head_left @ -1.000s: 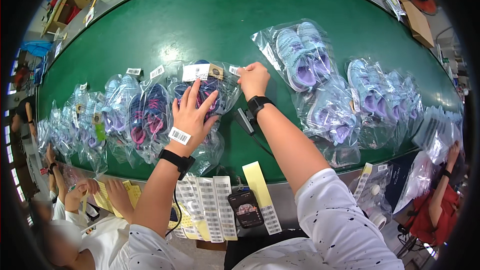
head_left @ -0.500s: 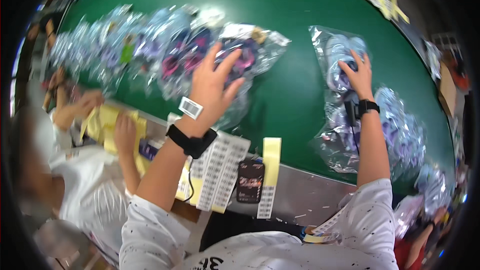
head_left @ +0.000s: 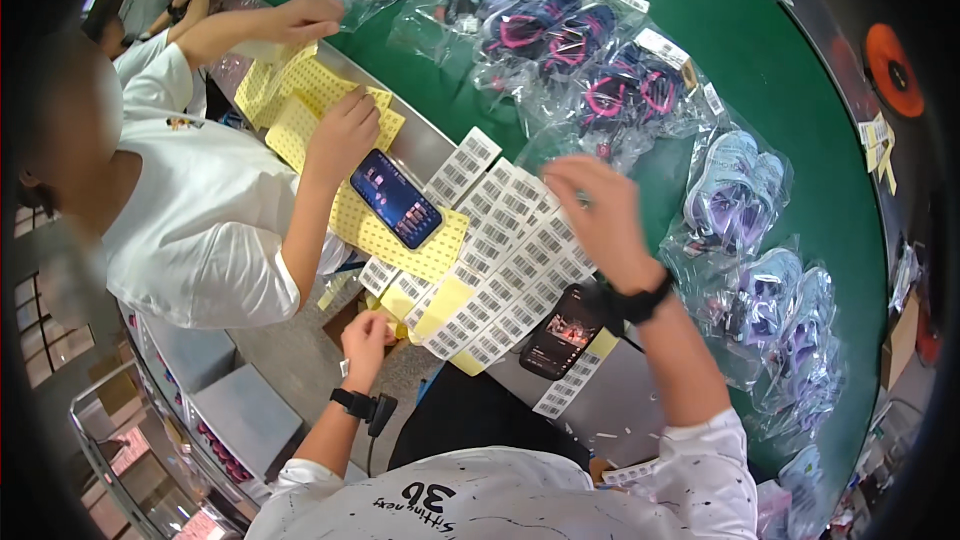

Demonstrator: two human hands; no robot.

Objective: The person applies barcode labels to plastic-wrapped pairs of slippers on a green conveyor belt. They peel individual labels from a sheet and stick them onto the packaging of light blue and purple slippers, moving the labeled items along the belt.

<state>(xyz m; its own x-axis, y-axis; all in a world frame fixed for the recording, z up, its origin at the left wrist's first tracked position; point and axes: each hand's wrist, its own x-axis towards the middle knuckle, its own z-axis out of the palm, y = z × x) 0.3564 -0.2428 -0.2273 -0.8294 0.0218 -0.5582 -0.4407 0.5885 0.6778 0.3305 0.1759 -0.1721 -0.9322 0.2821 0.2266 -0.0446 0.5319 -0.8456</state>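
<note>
White barcode label sheets [head_left: 500, 260] lie fanned over the table's near edge. My right hand [head_left: 600, 220], a black watch on its wrist, hovers over their far end with bent fingers, close to a bag of dark pink-trimmed shoes [head_left: 620, 90]. My left hand [head_left: 368, 335], also with a black wristband, is low at the sheets' near edge, fingers curled on a yellow-backed label sheet [head_left: 440, 305]. A black phone [head_left: 560, 332] lies by my right wrist.
A co-worker in a white shirt [head_left: 200, 210] sits at my left, hands on yellow sticker sheets [head_left: 300, 100] beside a lit phone [head_left: 397, 198]. Bagged purple shoes [head_left: 735, 190] and several more bags line the green table [head_left: 800, 90]. An orange disc [head_left: 890, 70] lies far right.
My right hand left the purple shoe bag and came over the label sheets. My left hand dropped from a shoe bag to the sheets' near edge. The view swung left.
</note>
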